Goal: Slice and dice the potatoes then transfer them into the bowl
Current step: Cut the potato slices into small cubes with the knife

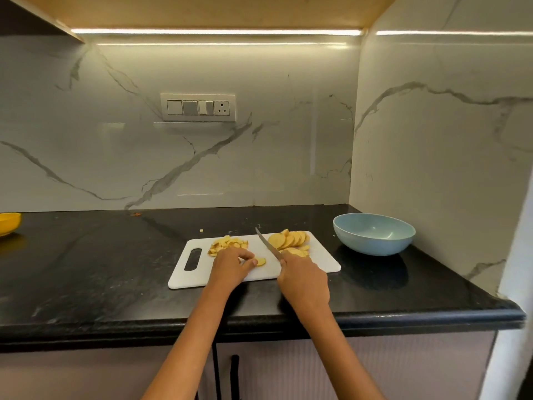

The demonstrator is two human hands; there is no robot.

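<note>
A flat white plastic cutting board (291,269) with a long handle hole lies on the shiny black stone counter (95,264). On the board are round, thin yellow potato slices (288,240) fanned out at the far right, and a pile of small cut potato pieces (227,244) at the far left. One small potato slice (260,261) lies alone near the middle. The smooth, round light blue bowl (374,234) sits on the counter to the right of the board, and nothing shows inside it. The left hand (229,267) reaches over the board, and its curled fingertips touch the lone slice. The right hand (302,280) wraps its fingers around the handle of a thin silver knife (268,244), whose blade points away over the board.
</note>
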